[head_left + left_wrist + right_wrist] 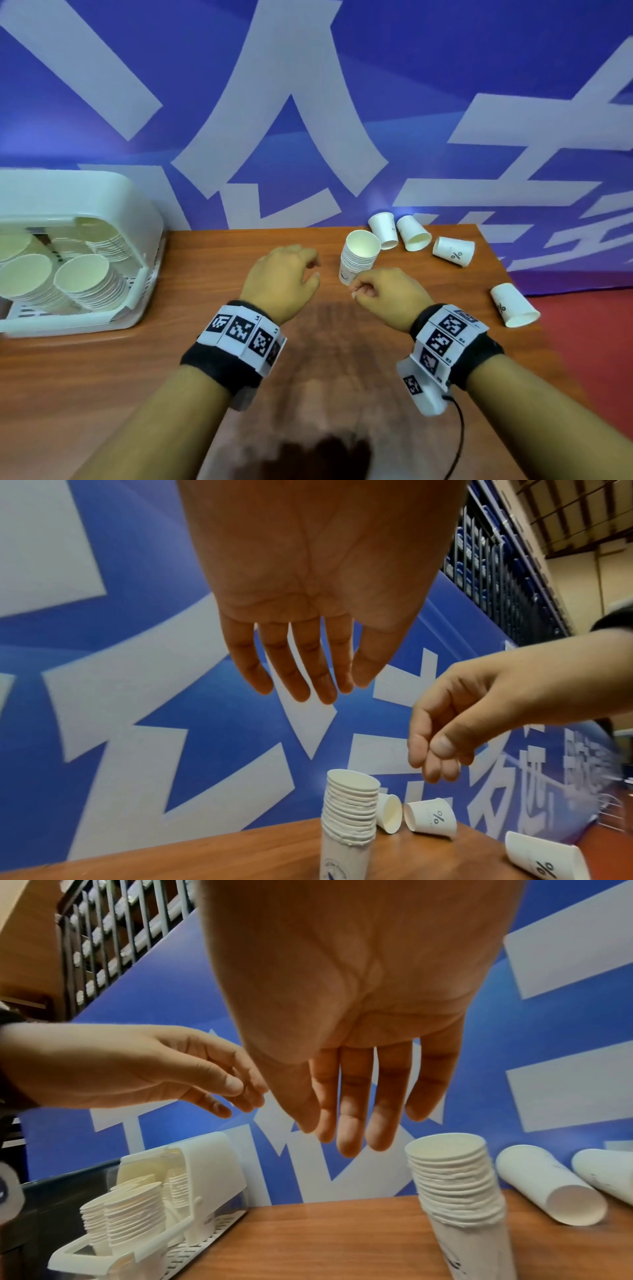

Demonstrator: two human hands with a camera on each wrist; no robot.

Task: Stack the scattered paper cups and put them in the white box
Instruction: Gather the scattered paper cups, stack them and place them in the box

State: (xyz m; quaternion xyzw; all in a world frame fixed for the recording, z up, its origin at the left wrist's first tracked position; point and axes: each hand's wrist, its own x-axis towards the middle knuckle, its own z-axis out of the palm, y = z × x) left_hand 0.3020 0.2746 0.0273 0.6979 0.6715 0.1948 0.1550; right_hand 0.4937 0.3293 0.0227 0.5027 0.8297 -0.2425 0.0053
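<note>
There's the stack [356, 258] of nested cups, standing upright on the table [102, 377], its rim open to the ceiling, toward the far edge. Nothing touches it. Just behind it and to the right, three loose cups [414, 233] lie tipped on their sides, two of them side by side near the back edge, the third showing a percent mark. A fourth cup [513, 305] lies on its side well apart, out at the table's right edge.

The right hand [387, 291] hovers just in front of the stack, fingers loosely curled, holding nothing; the wrist view shows the palm open above the stack's rim. The left hand [284, 277] hangs beside it to the left, near the stack but clear of it, fingers relaxed and also empty. Both wrists carry black bands with printed square markers.

Over on the far left of the table sits the box [137, 205], white, slatted at the bottom, with several stacks of cups already standing inside it, leaning slightly. Behind everything runs a blue banner [308, 85] with big white characters.
</note>
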